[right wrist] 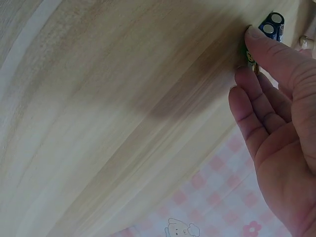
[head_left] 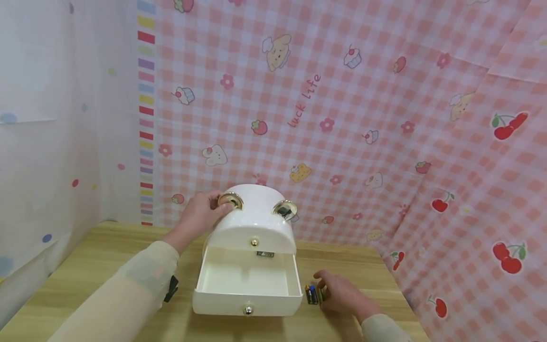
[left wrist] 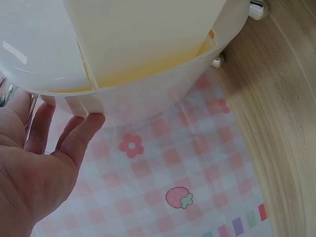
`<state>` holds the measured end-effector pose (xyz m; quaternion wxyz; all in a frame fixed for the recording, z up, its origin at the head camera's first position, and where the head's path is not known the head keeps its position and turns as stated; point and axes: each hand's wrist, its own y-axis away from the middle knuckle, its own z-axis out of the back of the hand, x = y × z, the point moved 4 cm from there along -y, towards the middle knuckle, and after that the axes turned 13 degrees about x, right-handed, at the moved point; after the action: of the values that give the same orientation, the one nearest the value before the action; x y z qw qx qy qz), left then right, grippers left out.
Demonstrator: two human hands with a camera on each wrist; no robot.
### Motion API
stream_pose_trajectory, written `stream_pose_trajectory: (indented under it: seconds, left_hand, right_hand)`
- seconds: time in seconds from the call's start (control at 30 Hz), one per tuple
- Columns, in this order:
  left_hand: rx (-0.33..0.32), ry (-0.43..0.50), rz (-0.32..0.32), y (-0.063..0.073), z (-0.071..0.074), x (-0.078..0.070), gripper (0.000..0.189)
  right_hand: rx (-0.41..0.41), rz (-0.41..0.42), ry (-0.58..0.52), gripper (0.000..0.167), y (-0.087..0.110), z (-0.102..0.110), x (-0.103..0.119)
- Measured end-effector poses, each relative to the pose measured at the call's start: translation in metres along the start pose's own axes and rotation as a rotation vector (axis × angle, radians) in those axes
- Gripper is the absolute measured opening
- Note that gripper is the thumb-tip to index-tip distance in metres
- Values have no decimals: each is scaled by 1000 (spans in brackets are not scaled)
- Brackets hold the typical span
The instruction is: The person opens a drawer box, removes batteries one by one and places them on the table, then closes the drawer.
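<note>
A white storage box with two gold-rimmed rings on top stands on the table, its lower drawer pulled out. My left hand grips the box's upper left side by one gold ring, thumb in front. In the left wrist view its fingers press the box's shell from behind. Inside the drawer, a battery lies at the back. Right of the drawer, my right hand pinches a green battery between thumb and fingers. Dark batteries with blue and orange ends are beside it.
The wooden table backs onto a pink checked cloth. A second gold ring and small knobs stick out from the box. A black strap piece shows at the left sleeve.
</note>
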<state>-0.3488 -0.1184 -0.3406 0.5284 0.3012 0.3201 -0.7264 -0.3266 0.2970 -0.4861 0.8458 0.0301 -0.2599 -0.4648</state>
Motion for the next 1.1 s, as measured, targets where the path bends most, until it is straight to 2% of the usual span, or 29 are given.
stream_pose_trajectory:
  seconds: [0.3, 1.1]
  left_hand:
    - [-6, 2, 0, 0, 0, 1, 19]
    - [-6, 9, -15, 0, 1, 2, 18]
  right_hand:
    - [7, 33, -42, 71, -2, -1, 4]
    - [3, 12, 17, 66, -8, 0, 6]
